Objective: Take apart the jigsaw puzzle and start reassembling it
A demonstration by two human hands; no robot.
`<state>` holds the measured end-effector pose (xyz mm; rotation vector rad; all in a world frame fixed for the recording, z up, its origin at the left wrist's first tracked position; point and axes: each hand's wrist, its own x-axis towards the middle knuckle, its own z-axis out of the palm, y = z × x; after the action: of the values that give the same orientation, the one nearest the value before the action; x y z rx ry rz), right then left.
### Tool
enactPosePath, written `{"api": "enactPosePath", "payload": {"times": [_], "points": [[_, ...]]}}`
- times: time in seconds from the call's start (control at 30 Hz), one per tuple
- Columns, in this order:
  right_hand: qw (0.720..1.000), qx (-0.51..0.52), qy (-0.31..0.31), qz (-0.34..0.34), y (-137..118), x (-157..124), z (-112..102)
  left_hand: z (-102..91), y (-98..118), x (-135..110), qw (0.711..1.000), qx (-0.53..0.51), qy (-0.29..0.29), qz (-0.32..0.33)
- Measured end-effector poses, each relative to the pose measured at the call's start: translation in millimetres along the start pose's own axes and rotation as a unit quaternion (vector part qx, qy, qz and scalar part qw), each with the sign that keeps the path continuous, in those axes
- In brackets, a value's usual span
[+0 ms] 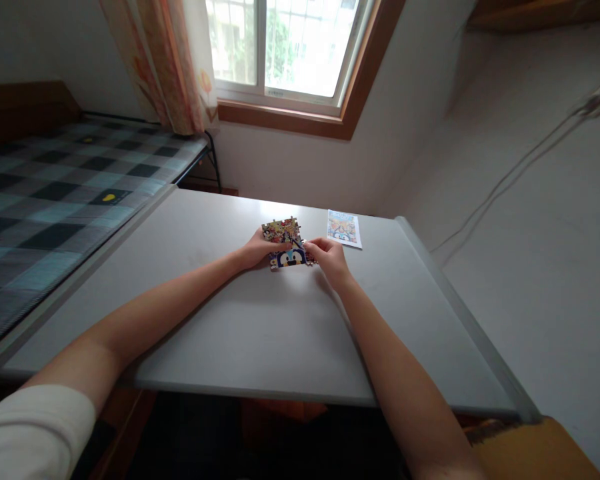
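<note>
The puzzle (pixel 283 232) was in my hands, over the bench (pixel 260 333). Lots of pieces were already joined into one sheet, and a big blue face showed at its low end, with a busy, bright crowd above. Little knobs stuck out along its top and sides, so I think it was not whole and more pieces had to go on. I could not tell how many were left. The card (pixel 344 229) lay flat to the right of the puzzle, a bit past it. It had a blue face at its low end too, so the two pictures looked alike to me.

My left hand (pixel 259 249) was closed on the left side of the puzzle, with my thumb flat on top and the other fingers tucked mostly out of sight. My right hand (pixel 330 259) was at the right side of the puzzle. Its thumb and first finger were pinched close on a small bit of the puzzle there. I could not tell if that bit was loose or joined on. The bed (pixel 80 193) was far off to the left of the puzzle.
</note>
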<state>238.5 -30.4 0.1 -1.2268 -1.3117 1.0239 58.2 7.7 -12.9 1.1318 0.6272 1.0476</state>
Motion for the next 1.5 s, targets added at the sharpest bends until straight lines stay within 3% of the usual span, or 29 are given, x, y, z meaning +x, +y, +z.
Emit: {"api": "enactPosePath", "payload": {"times": [0.1, 0.2, 0.3, 0.4, 0.7, 0.97, 1.2, 1.5], "points": [[1.0, 0.021, 0.001, 0.019, 1.7, 0.6, -0.4, -0.7, -0.5, 0.4, 1.0, 0.001, -0.001, -0.001], [0.994, -0.073, 0.016, -0.085, -0.8, -1.1, -2.8, -1.3, -2.7, 2.1, 1.0, -0.013, -0.001, 0.005], [0.962, -0.17, 0.034, -0.213, -4.0, -2.8, -5.4, -1.6, -4.4, 3.8, 1.0, -0.025, -0.002, 0.009], [0.951, -0.179, 0.035, -0.249, -4.0, -2.5, -6.5, -1.8, -4.5, 4.4, 0.999, -0.032, -0.004, 0.006], [0.989, -0.029, -0.011, -0.145, 0.2, 0.4, -4.2, -4.7, -3.6, 6.0, 0.999, -0.034, -0.001, -0.005], [0.976, -0.106, 0.029, -0.186, 0.6, 0.0, -3.8, -1.7, -2.2, 5.8, 1.0, -0.021, 0.007, -0.006], [0.999, 0.03, 0.004, -0.008, 4.9, 0.4, -1.0, -4.1, -3.1, 4.7, 1.0, 0.011, 0.009, 0.001], [0.984, 0.144, 0.002, 0.1, 3.0, 3.1, 2.7, -3.5, -3.6, 2.4, 1.0, 0.005, 0.0, -0.004]]}}
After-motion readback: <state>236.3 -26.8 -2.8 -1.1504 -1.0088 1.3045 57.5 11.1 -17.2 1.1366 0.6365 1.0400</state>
